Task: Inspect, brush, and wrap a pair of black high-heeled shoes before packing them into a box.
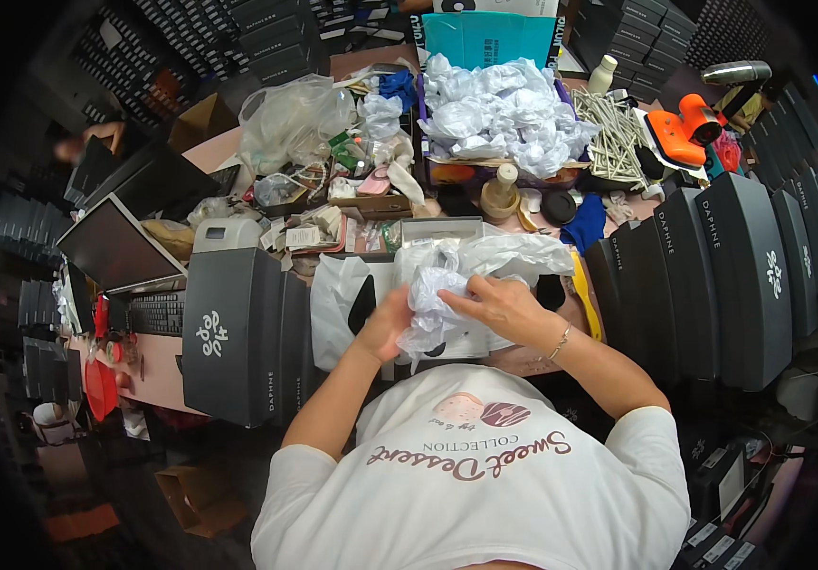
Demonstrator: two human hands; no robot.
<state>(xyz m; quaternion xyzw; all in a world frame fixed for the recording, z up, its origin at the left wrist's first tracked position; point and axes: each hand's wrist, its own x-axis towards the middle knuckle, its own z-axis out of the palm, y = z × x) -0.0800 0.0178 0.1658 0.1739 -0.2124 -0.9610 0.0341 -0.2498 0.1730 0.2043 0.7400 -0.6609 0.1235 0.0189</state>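
The crumpled white wrapping (436,328) lies between the left hand (387,321) and the right hand (515,310), under the right forefinger (458,303); whether fingers pinch it, I cannot tell.

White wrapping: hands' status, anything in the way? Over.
Right hand on crumpled white wrapping; left hand blurred, close beside it. Black boxes flank both sides, none between the hands.

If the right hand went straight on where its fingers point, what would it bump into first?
Most likely the crumpled, translucent white wad of thin wrapping, which the right hand seems to touch. Beyond it, roughly in line, is the bare left hand, though depth is unclear here.
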